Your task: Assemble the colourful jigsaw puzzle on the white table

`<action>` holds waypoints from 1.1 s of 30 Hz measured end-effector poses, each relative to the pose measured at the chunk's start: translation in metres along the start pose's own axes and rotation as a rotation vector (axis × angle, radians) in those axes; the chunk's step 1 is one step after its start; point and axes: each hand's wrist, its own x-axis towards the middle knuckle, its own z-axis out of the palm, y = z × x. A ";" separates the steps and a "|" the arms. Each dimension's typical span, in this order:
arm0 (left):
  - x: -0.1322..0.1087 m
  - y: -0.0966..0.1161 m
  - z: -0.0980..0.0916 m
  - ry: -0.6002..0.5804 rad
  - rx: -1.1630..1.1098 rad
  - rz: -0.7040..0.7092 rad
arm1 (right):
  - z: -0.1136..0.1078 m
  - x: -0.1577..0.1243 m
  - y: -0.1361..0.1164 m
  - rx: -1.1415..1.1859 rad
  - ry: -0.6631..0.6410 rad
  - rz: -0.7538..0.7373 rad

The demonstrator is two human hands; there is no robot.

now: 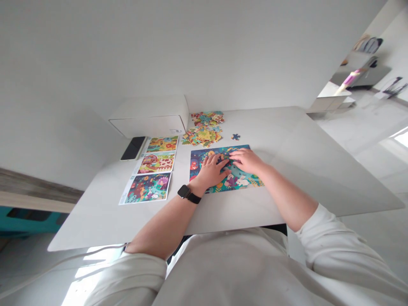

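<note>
A jigsaw puzzle (pixel 242 172) with dark blue and teal woodland animals, among them white rabbits, lies on the table in front of me, its pieces fitted into one sheet. My left hand (pixel 210 172), with a black watch (pixel 188 193) on the wrist, rests flat across its left and middle part, fingers spread. From the right, my right hand (pixel 245 160) touches the upper middle of the puzzle with bent fingertips, slightly apart. No piece shows between them. Both hands cover parts of the picture. Beyond the puzzle's top edge lies a single dark blue puzzle piece (pixel 236 137).
Loose puzzle pieces (pixel 204 135) are heaped by the wall, beside a white box (pixel 149 125). To the left lie a picture sheet (pixel 168 187) with three printed scenes and a dark phone (pixel 134 148). The white table (pixel 306 170) extends right; a cable (pixel 63 263) hangs lower left.
</note>
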 end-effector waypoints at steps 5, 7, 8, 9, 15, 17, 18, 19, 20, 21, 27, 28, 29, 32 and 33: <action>0.000 0.000 -0.001 -0.015 0.020 0.002 | 0.000 0.001 -0.007 -0.073 -0.062 0.025; -0.001 0.002 -0.002 -0.020 0.034 0.002 | 0.000 0.001 -0.009 -0.100 -0.078 0.037; -0.001 0.002 -0.003 -0.022 0.042 0.002 | 0.000 0.001 -0.010 -0.111 -0.082 0.042; -0.001 0.003 -0.003 -0.023 0.050 0.000 | 0.000 0.001 -0.010 -0.121 -0.085 0.045; -0.001 0.003 -0.004 -0.035 0.044 -0.012 | 0.005 0.000 -0.012 -0.135 -0.085 0.060; -0.001 0.002 -0.004 -0.023 0.022 -0.010 | 0.004 0.001 -0.013 -0.125 -0.098 0.062; -0.001 0.001 -0.003 -0.017 0.011 -0.010 | 0.004 0.001 -0.013 -0.117 -0.102 0.061; -0.001 0.001 -0.002 -0.011 0.003 -0.010 | 0.002 0.002 -0.014 -0.107 -0.104 0.059; -0.001 0.000 -0.002 -0.006 -0.004 -0.009 | 0.001 0.002 -0.014 -0.094 -0.102 0.058; -0.001 -0.001 -0.001 -0.003 -0.009 -0.006 | -0.001 0.002 -0.015 -0.077 -0.098 0.056; 0.001 -0.010 0.002 0.026 -0.068 0.018 | -0.019 0.010 0.001 0.087 -0.036 0.218; 0.002 -0.013 0.001 0.041 -0.088 0.020 | -0.023 0.013 0.007 0.091 -0.016 0.285; 0.002 -0.015 0.001 0.062 -0.106 0.020 | -0.027 0.016 0.014 0.086 0.002 0.345; 0.003 -0.021 -0.002 0.146 -0.153 0.001 | -0.040 0.032 0.037 0.061 -0.006 0.484; 0.003 -0.023 -0.003 0.176 -0.168 -0.007 | -0.044 0.038 0.043 0.041 -0.014 0.521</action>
